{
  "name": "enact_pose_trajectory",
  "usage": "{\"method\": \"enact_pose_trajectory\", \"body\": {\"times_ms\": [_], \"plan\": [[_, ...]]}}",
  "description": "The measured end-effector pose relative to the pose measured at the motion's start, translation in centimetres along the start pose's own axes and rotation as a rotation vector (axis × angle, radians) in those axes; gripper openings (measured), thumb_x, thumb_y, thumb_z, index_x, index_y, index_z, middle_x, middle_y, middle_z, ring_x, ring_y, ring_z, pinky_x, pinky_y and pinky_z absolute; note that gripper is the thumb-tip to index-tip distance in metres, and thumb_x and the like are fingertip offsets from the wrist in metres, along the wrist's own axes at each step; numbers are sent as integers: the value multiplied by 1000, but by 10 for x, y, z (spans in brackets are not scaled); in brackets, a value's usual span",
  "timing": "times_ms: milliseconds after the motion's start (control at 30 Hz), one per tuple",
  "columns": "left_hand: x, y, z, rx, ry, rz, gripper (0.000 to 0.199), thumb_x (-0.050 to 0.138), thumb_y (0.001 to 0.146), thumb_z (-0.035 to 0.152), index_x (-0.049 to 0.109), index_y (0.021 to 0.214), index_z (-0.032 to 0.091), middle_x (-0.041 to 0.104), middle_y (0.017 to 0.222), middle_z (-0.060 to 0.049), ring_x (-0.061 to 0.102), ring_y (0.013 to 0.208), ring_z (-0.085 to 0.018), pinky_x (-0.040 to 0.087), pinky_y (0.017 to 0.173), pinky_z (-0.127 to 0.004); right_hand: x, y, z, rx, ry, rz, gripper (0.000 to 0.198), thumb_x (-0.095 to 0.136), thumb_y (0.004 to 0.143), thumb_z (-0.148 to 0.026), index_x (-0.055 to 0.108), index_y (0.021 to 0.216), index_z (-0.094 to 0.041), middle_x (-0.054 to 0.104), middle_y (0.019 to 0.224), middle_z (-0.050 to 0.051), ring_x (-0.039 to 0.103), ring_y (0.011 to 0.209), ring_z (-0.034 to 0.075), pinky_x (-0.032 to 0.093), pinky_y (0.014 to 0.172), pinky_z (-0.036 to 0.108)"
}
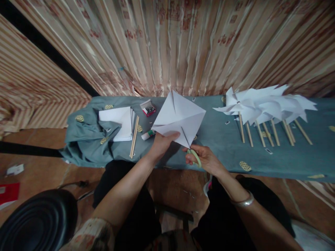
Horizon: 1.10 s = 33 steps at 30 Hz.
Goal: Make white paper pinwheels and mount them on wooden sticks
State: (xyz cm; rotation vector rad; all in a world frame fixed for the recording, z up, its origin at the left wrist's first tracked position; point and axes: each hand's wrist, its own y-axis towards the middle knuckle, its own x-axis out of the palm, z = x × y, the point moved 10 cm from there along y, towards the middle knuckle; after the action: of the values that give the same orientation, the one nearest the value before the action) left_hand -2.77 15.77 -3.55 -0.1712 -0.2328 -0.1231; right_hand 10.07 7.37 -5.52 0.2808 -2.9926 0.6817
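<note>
A square sheet of white paper [192,113], turned corner-up, is raised over the table. My left hand [162,143] grips it by its lower left side, thumb on top. Slits run inward from its top, left and bottom corners. In my right hand [205,157] is a pair of scissors with pale green handles [195,158]. Their blades lie at the paper's bottom corner, along the slit there. Below the left edge of the paper lies a glue stick [148,135], partly hidden by my left hand.
On the blue-green cloth [230,157] sit a paper stack [123,122], thin wooden sticks [134,137] and a small open box of pins [149,109]. Several paper pinwheels [272,104] on sticks lie at the right. A pleated curtain [170,45] hangs behind; a black round stool [39,219] stands lower left.
</note>
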Motion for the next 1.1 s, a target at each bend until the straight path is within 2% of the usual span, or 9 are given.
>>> {"method": "enact_pose_trajectory", "body": {"times_ms": [267,433,667,900,1100], "plan": [[7,-3,-2,-31,-8,-41,25,77,59,26,64,79,20,69,80,-3,63,75,-20,49,75,-35,-1,-2,-4,-38,0,9,46,85,56,-52,69,81,-16,65,59,-1,56,53,10,46,53,24],[7,-5,2,-18,-10,-18,26,77,57,25,65,80,21,70,83,-4,63,78,-21,50,78,-35,-2,-2,-3,-40,-5,1,45,86,58,-49,70,82,-16,65,62,0,56,54,10,46,53,24],[9,-6,-5,-50,48,-50,17,75,60,30,65,70,20,71,74,-4,64,76,-23,53,72,-36,-2,1,0,-51,-10,5,51,83,59,-58,72,86,-16,64,62,0,52,52,9,43,51,23],[7,-6,1,-41,28,-4,22,76,57,26,65,75,21,72,81,-4,63,75,-21,51,74,-35,-2,3,-1,-46,-33,-1,45,83,59,-55,69,78,-16,63,59,0,52,50,10,43,49,25],[7,-6,0,-41,13,-3,24,76,56,25,66,77,21,71,82,-4,63,77,-22,50,76,-36,-3,2,-1,-21,7,27,48,86,52,-56,67,72,-17,64,56,-1,51,47,9,43,48,24]]}}
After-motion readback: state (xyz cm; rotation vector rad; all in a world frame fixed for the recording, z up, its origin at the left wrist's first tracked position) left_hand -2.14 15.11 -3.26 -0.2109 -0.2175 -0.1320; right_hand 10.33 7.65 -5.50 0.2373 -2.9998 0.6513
